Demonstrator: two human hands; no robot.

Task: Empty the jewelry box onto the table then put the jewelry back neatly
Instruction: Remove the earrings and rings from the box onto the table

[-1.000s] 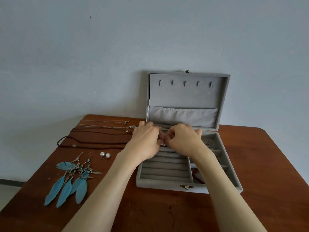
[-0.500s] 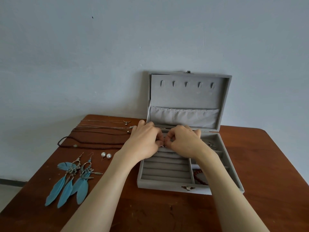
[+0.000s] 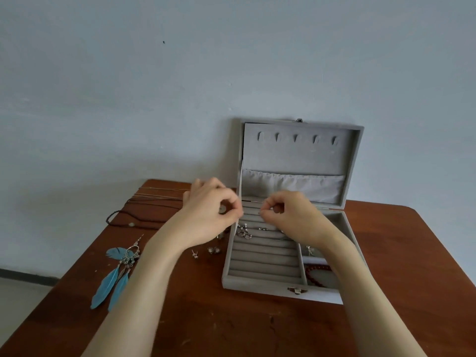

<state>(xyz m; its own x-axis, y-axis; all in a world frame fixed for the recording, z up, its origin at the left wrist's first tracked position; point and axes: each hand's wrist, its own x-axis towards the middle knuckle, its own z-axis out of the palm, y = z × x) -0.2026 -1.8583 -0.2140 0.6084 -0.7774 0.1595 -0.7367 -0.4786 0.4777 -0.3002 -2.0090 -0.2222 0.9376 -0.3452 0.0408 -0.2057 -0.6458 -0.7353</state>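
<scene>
An open grey velvet jewelry box (image 3: 262,261) sits on the brown wooden desk (image 3: 231,325), lid upright against the wall. The left hand (image 3: 208,215) hangs at the box's 9 o'clock edge, thumb and forefinger pinched on something too small to identify. The right hand (image 3: 291,215) hovers over the ring rolls, fingers curled, thumb and forefinger pinched together; what they hold I cannot tell. Small silver rings (image 3: 243,231) lie in the rolls; a dark red bead bracelet (image 3: 315,275) occupies the 4 o'clock compartment. Blue feather earrings (image 3: 113,282) lie at the desk's 9 o'clock, black cord necklaces (image 3: 134,220) at its 10 o'clock.
</scene>
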